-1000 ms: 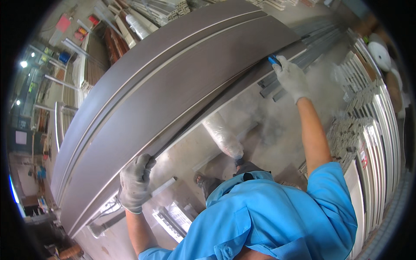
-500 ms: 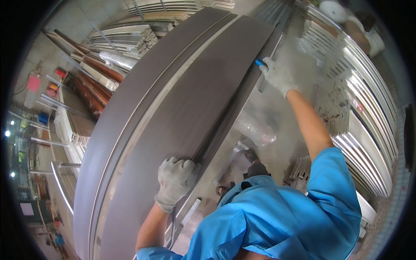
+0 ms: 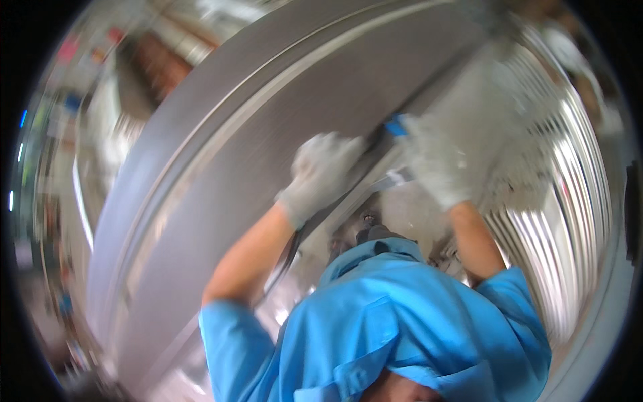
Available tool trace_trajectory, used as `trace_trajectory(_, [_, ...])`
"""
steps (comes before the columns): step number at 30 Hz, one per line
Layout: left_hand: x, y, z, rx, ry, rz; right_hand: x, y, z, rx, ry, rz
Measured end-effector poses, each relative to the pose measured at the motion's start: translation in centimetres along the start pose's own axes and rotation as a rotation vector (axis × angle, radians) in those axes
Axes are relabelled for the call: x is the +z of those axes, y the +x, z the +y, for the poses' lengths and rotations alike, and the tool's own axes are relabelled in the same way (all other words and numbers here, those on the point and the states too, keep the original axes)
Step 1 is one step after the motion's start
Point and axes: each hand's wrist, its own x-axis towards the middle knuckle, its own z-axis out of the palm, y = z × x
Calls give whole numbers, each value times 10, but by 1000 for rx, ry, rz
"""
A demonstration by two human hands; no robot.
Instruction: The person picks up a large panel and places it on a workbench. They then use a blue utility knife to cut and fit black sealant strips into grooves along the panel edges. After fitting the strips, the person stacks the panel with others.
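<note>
A long grey-brown panel (image 3: 295,127) stretches diagonally in front of me, with a dark strip-like line along its near edge. My left hand (image 3: 323,173), in a pale work glove, is closed at this edge, its fingers curled. What lies under them is hidden and blurred. Just to the right, my right hand (image 3: 439,157), also gloved, grips a small blue-handled object (image 3: 396,125) whose kind I cannot make out. The object's tip is close to the panel's edge. Below my left wrist hangs a thin dark strand (image 3: 293,251).
A second grey-brown panel (image 3: 144,184) lies beyond a pale strip on the left. Stacks of long light profiles (image 3: 586,194) stand at the right. Brown lengths (image 3: 159,63) are stacked at the far left. A shoe (image 3: 368,218) shows on the floor below me.
My left hand has moved forward and right along the panel's edge. The right hand has come back toward me with the blue-handled object, so the hands are closer together. The view has shifted and blurred.
</note>
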Motion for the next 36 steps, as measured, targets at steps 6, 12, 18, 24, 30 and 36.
trace_trajectory(6, [-23,-77,22,-361,-254,29,-4,16,25,-23,152,-161])
trace_trajectory(12, [-72,-206,35,-474,-308,132,-3,23,40,-64,240,-206])
trace_trajectory(18, [-112,-272,65,-820,-433,282,0,24,41,-105,234,-174])
trace_trajectory(24, [-122,-265,60,-805,-78,82,-6,18,30,-26,151,-189])
trace_trajectory(30, [-132,-251,40,-426,186,5,0,0,18,42,241,-9])
trace_trajectory(36, [-127,-261,-6,-40,87,-42,-10,24,1,511,115,-56])
